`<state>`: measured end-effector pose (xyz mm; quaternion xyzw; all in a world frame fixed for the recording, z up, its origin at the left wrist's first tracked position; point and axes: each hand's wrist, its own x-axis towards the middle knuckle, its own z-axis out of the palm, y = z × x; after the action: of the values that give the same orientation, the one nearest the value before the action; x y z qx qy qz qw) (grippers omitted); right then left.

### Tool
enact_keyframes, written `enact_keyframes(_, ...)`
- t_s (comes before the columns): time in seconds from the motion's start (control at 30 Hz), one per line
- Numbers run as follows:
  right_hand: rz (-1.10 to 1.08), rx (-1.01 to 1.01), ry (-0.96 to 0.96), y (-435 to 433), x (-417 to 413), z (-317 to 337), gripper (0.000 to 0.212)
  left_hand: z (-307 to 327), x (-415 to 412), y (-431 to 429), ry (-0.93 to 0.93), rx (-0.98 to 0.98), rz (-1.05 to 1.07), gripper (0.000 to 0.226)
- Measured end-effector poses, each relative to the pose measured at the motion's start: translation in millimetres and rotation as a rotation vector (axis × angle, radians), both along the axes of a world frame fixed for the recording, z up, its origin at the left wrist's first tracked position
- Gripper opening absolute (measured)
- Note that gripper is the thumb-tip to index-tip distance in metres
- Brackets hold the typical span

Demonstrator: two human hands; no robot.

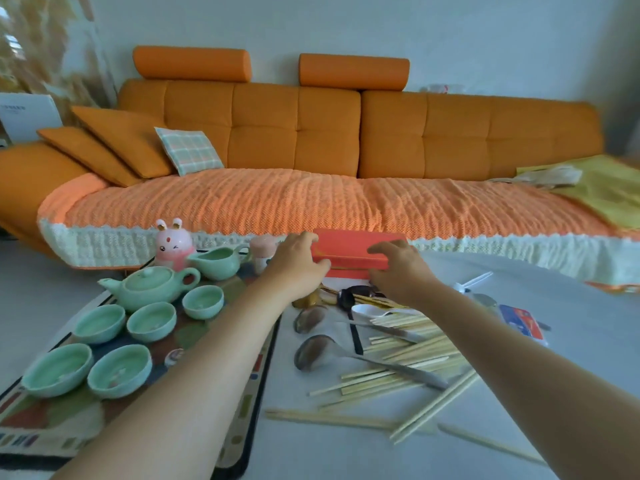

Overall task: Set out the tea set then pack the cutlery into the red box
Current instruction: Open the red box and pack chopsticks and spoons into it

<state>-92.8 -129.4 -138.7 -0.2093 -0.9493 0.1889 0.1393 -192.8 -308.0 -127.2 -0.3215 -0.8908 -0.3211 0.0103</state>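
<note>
STEP: likely opening red box (349,251), sitting far centre on desk (588,317) | FINGERS: left hand (298,263) and right hand (398,268) are gripping its two ends, curled | METHOD: keeping top level while lifting.

This was a living room in a home. A long orange sofa (329,133) stood by a plain white wall (346,26), with soft pillows (188,150) on it and a knitted orange cover (311,202) over the seat. A pink bunny toy (172,244) sat nearby.
</note>
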Motion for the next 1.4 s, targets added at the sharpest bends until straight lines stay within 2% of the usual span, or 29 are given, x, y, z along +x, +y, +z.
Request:
enact_keyframes(0.1,-0.117,0.052,-0.124,34,4,-4,0.057,-10,-14,27,-0.037,-0.039,0.005,0.063)
enact_keyframes(0.23,-0.118,-0.044,-0.220,55,3,-8,0.063,-27,-30,47,-0.026,-0.146,0.064,0.075)
enact_keyframes(0.37,-0.045,-0.108,-0.193,57,4,-7,0.061,-40,-33,55,-0.190,-0.180,0.055,0.082)
enact_keyframes(0.47,-0.049,-0.121,-0.184,54,9,-3,0.061,-41,-31,53,-0.219,-0.134,0.044,0.084)
enact_keyframes(0.67,-0.087,-0.149,-0.165,46,29,4,0.052,-30,-15,44,-0.176,-0.145,0.042,0.076)
enact_keyframes(0.83,-0.108,-0.154,-0.211,44,41,7,0.053,-32,2,36,-0.113,-0.154,0.058,0.063)
enact_keyframes(0.97,-0.107,-0.098,-0.299,44,38,4,0.064,-28,6,31,-0.130,-0.178,0.032,0.069)
enact_keyframes(1.13,-0.025,0.133,-0.242,36,14,4,0.073,-28,4,30,-0.148,-0.144,-0.042,0.085)
enact_keyframes(1.3,0.080,0.154,-0.349,32,-16,0,0.096,-30,-9,32,-0.138,-0.142,-0.061,0.086)
enact_keyframes(1.4,0.089,0.151,-0.413,36,-27,-1,0.103,-30,-15,33,-0.121,-0.138,-0.054,0.086)
